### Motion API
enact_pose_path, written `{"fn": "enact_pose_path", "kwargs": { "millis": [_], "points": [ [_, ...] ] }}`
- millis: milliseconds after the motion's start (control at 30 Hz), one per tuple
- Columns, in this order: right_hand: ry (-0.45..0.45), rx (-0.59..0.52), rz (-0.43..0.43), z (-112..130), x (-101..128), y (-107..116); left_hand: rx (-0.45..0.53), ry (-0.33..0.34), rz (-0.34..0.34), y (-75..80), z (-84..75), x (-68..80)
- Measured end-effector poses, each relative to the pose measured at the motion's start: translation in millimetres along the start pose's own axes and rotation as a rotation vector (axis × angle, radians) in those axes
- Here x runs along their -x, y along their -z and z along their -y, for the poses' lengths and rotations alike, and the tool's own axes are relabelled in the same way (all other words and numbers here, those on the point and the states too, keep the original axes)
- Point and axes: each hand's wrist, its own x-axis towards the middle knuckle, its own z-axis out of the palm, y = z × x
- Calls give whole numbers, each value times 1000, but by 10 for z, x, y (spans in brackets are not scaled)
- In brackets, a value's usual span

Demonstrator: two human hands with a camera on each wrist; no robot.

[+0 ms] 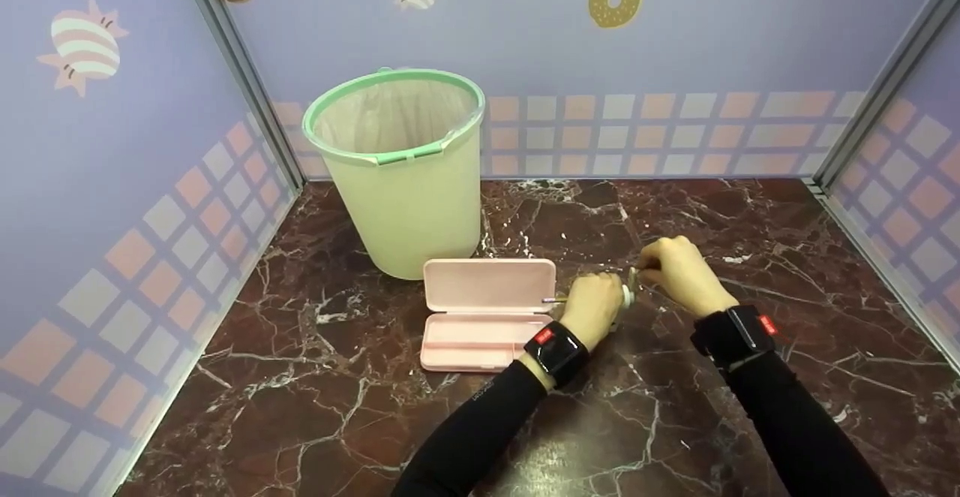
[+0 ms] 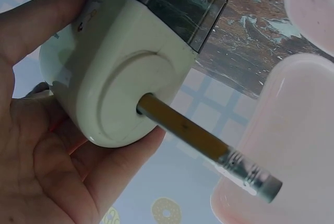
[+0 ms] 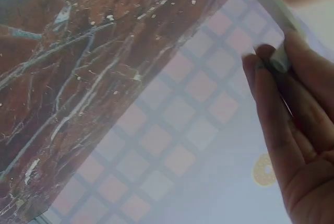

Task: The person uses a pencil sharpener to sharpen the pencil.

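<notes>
My left hand (image 1: 594, 303) grips a white pencil sharpener (image 2: 133, 62) with a dark see-through shavings drawer (image 2: 180, 7). Out of the hole in its face sticks a short pencil (image 2: 182, 127) with a metal band and eraser end, pointing toward the pink pencil case. At the sharpener's other side, my right hand (image 1: 681, 273) pinches the knob of the crank handle (image 3: 282, 59) between thumb and fingers. An open pink pencil case (image 1: 491, 287) lies just left of the left hand, its lid tipped back; the left wrist covers its right front corner.
A pale green bin (image 1: 416, 212) with a bright green rim and a clear liner stands behind the case. Patterned panels (image 1: 675, 54) close off the back and both sides of the dark red marble-look tabletop (image 1: 337, 399). Small white specks are scattered near the bin.
</notes>
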Motion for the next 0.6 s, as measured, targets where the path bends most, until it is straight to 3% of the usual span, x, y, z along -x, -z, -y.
{"fn": "enact_pose_path", "kwargs": {
  "millis": [267, 433, 600],
  "points": [
    [-21, 45, -79, -119, -78, -247, -9, 6, -43, -10, -6, 9],
    [-22, 39, -60, -212, -108, -400, -9, 7, -80, -27, -13, -3],
    [-13, 20, -20, -285, -104, -513, 13, 10, -63, -17, 2, 6]
  ]
}}
